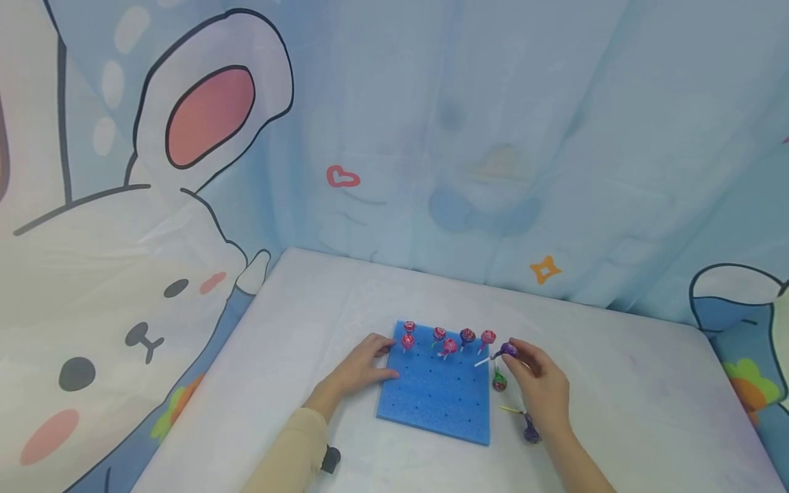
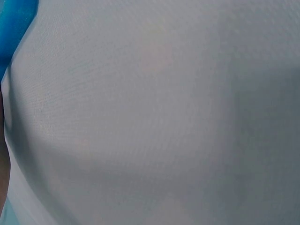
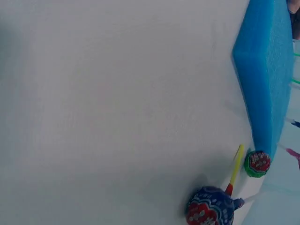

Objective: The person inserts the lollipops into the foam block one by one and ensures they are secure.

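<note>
A blue foam board (image 1: 425,394) with small holes lies on the table, several wrapped lollipops, such as a pink one (image 1: 450,346), standing by their sticks in its far part. My left hand (image 1: 364,366) rests against the board's left edge, thumb and fingers spread along it. At the right edge my right hand (image 1: 545,387) pinches a purple lollipop (image 1: 509,349) by its wrapped head, its white stick pointing left over the board. A green lollipop (image 1: 500,381) lies beside the board, near that hand. The held lollipop does not show in the right wrist view.
A dark blue lollipop (image 3: 209,206) lies on the white table near a yellow stick (image 3: 236,166), close to the right wrist. By the left sleeve (image 1: 290,438) is a small black object (image 1: 331,459). A printed curtain (image 1: 401,137) hangs behind the table.
</note>
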{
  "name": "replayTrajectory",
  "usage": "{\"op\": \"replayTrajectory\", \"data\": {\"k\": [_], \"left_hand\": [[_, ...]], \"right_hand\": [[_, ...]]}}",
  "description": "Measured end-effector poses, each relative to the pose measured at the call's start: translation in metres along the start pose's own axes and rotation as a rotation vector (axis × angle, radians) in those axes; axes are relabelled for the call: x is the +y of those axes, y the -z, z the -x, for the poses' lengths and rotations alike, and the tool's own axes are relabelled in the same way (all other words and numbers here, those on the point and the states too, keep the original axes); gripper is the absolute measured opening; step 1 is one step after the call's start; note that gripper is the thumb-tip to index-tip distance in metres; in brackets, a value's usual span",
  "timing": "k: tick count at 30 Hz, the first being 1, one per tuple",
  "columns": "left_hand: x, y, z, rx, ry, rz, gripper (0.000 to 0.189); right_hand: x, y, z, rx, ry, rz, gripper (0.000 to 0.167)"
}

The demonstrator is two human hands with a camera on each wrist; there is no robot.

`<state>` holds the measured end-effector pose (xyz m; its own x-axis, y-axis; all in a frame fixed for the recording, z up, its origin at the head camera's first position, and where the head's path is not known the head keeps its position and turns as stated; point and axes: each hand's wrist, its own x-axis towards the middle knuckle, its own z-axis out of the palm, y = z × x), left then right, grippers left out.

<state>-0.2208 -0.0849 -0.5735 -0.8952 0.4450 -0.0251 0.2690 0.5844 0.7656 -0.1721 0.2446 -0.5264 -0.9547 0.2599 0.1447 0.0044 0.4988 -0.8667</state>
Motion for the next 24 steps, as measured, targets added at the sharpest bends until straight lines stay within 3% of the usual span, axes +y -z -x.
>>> {"op": "replayTrajectory", "data": {"k": [3, 8, 11, 16, 24], "left_hand": [[0.000, 0.000, 0.000, 0.003, -0.007, -0.001, 0.067], [-0.002, 0.000, 0.000, 0.002, -0.010, 0.002, 0.067], [-0.003, 0.000, -0.001, -0.001, -0.006, 0.003, 0.068], [-0.003, -0.001, -0.001, 0.000, -0.004, 0.003, 0.067], [-0.002, 0.000, -0.001, -0.002, -0.009, 0.001, 0.066]], "right_hand": [[-0.003, -0.012, 0.001, 0.036, 0.143, 0.022, 0.036], [-0.003, -0.031, 0.000, 0.071, 0.389, 0.074, 0.041], [-0.002, -0.039, -0.001, 0.086, 0.490, 0.112, 0.044], [-0.004, -0.047, -0.002, 0.093, 0.557, 0.191, 0.043], [-0.004, -0.050, -0.001, 0.054, 0.538, 0.293, 0.041]]}}
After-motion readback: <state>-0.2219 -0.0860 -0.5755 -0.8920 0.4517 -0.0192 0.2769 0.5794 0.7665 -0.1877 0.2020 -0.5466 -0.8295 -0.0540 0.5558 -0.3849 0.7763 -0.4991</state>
